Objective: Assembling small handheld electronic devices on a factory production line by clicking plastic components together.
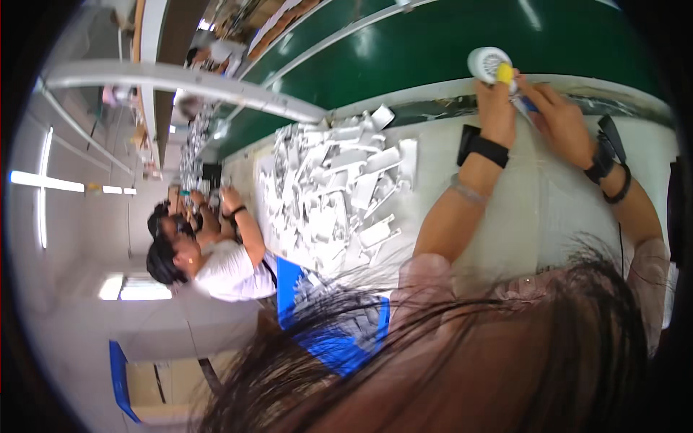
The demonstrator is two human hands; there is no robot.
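A white round appliance part with a dark slotted grille (pixel 491 63) is raised over the far edge of the worktable. My left hand (pixel 495 108) is closed on it from below. Something yellow (pixel 504 73) sits at the fingertips against the grille; whether it is a finger cover or a piece of the part, I cannot tell. My right hand (pixel 561 121) is close beside, its fingers closed near the underside of the part. Between the hands a small blue piece (pixel 528 104) shows, mostly hidden by the right fingers, and its kind is unclear.
A large heap of white plastic pieces (pixel 339 180) covers the table on the left. Beyond runs a green conveyor belt (pixel 433 54), with a white post (pixel 195 79) at left. A blue crate (pixel 339 350) of grey pieces stands below the table edge. Another person (pixel 231 278) works farther left.
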